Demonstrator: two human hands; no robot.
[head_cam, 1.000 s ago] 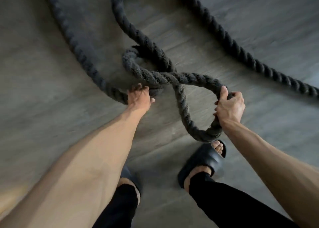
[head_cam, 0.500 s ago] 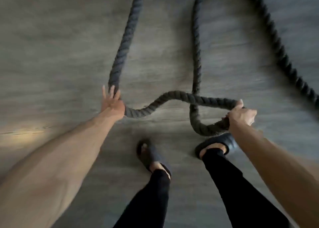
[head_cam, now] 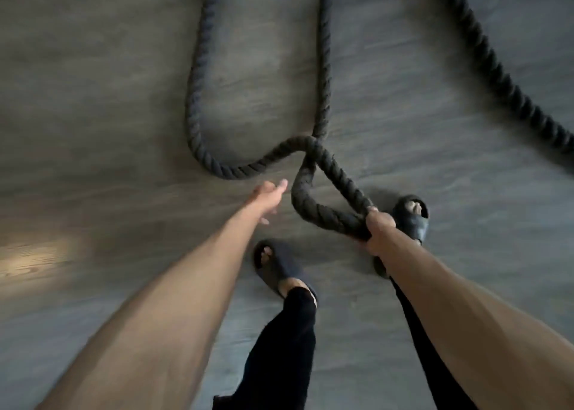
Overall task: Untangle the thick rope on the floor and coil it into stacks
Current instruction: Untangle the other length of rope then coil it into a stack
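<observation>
Currently the right hand (head_cam: 379, 230) is closed around the bend of a small loop of rope (head_cam: 313, 204), lifted just above the floor (head_cam: 93, 99). The left hand (head_cam: 267, 196) is empty, fingers loosely spread, just beside the loop. Untangling is in hand: one crossing remains where the loop meets the floor-lying strands. Next move, by judgement: the left hand takes the near strand and feeds the loop through. Against half a second ago, the left hand has let go of the rope, and the loop has narrowed.

Rope (head_cam: 326, 173) runs off top edge; right hand (head_cam: 377, 231) fingers hidden behind it.
</observation>
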